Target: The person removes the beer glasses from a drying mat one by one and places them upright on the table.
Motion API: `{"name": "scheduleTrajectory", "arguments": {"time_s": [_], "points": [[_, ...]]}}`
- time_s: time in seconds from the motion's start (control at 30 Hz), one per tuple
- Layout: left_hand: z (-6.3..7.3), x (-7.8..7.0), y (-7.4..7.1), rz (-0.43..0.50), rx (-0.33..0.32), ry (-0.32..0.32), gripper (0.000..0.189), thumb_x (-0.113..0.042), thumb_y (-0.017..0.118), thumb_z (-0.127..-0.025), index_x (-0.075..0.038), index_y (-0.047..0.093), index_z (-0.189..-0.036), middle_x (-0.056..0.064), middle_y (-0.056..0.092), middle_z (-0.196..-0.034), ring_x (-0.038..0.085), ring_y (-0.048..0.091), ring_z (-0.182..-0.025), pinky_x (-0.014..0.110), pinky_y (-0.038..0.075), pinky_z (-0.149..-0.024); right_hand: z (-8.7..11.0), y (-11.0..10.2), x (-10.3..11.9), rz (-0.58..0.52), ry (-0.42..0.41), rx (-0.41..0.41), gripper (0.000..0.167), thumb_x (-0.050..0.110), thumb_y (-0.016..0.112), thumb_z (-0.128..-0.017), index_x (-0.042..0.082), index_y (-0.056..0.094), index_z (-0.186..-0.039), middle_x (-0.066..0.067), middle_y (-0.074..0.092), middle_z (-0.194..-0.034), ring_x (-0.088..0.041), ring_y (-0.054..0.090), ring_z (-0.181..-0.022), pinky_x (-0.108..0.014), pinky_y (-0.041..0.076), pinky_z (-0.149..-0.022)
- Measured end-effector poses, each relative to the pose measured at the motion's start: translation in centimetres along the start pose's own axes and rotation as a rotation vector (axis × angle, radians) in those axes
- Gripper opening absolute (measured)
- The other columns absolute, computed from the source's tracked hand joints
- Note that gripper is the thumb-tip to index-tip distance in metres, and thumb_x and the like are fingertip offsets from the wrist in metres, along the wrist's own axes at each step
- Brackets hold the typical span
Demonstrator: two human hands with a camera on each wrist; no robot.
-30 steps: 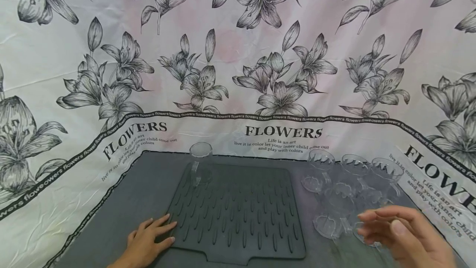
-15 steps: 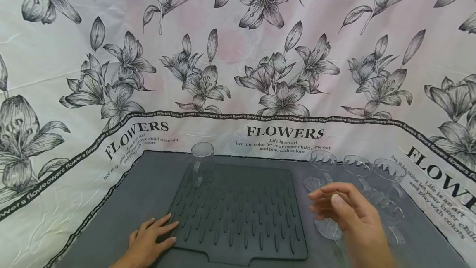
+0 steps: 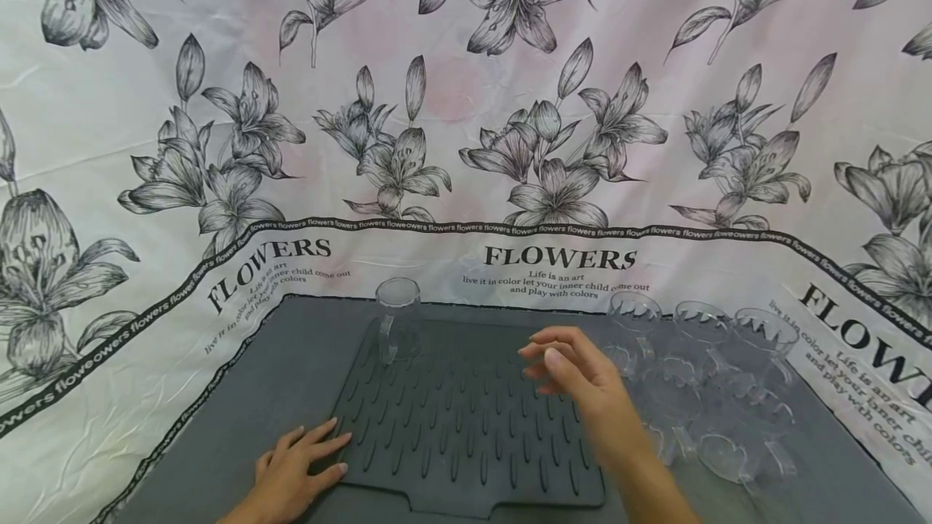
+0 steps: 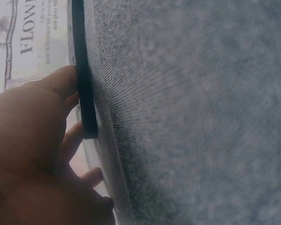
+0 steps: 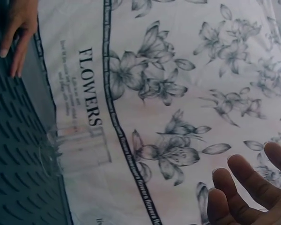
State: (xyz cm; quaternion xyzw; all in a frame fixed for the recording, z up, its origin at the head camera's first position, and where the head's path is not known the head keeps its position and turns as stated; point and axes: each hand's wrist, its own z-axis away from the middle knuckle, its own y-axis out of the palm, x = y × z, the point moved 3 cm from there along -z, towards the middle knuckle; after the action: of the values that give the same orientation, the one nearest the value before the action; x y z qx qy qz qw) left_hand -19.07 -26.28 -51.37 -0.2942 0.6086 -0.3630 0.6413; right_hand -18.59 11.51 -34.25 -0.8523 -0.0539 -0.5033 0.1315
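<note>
A black ridged silicone drying mat (image 3: 451, 427) lies on the dark grey table. One clear mug (image 3: 400, 334) stands upright at the mat's back left corner, its handle facing me. My left hand (image 3: 294, 467) rests at the mat's left edge with fingers spread; in the left wrist view its thumb touches the dark edge of the mat (image 4: 85, 93). Over the right part of the mat hovers my right hand (image 3: 575, 370), fingers loosely bent. Nothing shows between the right fingers (image 5: 239, 180) in the right wrist view.
Several clear mugs (image 3: 701, 326) stand close together right of the mat; my right forearm partly covers some. A white cloth (image 3: 451, 128) with a lily print hangs behind and around the table. The mat's front edge has a protruding lip (image 3: 450, 501).
My right hand has moved left from above the front right mugs to over the mat. My left hand and the mug on the mat have stayed in place.
</note>
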Motion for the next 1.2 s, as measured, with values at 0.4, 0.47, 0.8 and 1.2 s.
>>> {"name": "scheduleTrajectory", "arguments": {"time_s": [0.4, 0.47, 0.8, 1.2], "points": [[0.4, 0.4, -0.1, -0.005, -0.021, -0.017, 0.052, -0.050, 0.072, -0.082, -0.026, 0.066, -0.128, 0.005, 0.045, -0.145, 0.046, 0.028, -0.132, 0.071, 0.018, -0.092, -3.3, 4.3, -4.7, -0.148, 0.133, 0.076, 0.031, 0.029, 0.047, -0.103, 0.010, 0.055, -0.126, -0.019, 0.059, -0.118, -0.040, 0.058, -0.102, -0.053, 0.048, -0.083], [0.4, 0.4, -0.1, -0.007, -0.016, -0.016, 0.052, -0.049, 0.072, -0.082, -0.026, 0.065, -0.128, 0.004, 0.045, -0.145, 0.047, 0.028, -0.132, 0.072, 0.018, -0.093, -3.8, 4.9, -5.5, -0.155, 0.147, 0.085, 0.034, 0.032, 0.048, -0.103, 0.010, 0.054, -0.128, -0.018, 0.059, -0.120, -0.041, 0.059, -0.103, -0.053, 0.048, -0.084], [0.2, 0.0, 0.1, 0.031, -0.009, -0.012, 0.052, -0.049, 0.071, -0.082, -0.026, 0.065, -0.129, 0.005, 0.043, -0.146, 0.046, 0.024, -0.133, 0.071, 0.016, -0.093, -5.7, 7.9, -8.8, -0.194, 0.210, 0.125, 0.041, 0.037, 0.048, -0.102, 0.012, 0.052, -0.134, -0.015, 0.058, -0.124, -0.035, 0.061, -0.105, -0.052, 0.048, -0.088], [0.2, 0.0, 0.1, 0.040, -0.003, -0.022, 0.052, -0.050, 0.072, -0.082, -0.028, 0.065, -0.129, 0.004, 0.043, -0.147, 0.047, 0.023, -0.134, 0.070, 0.015, -0.093, -7.7, 11.5, -13.7, -0.234, 0.350, 0.128, 0.048, 0.046, 0.051, -0.099, 0.016, 0.053, -0.136, -0.012, 0.059, -0.124, -0.030, 0.063, -0.102, -0.054, 0.050, -0.084]]}}
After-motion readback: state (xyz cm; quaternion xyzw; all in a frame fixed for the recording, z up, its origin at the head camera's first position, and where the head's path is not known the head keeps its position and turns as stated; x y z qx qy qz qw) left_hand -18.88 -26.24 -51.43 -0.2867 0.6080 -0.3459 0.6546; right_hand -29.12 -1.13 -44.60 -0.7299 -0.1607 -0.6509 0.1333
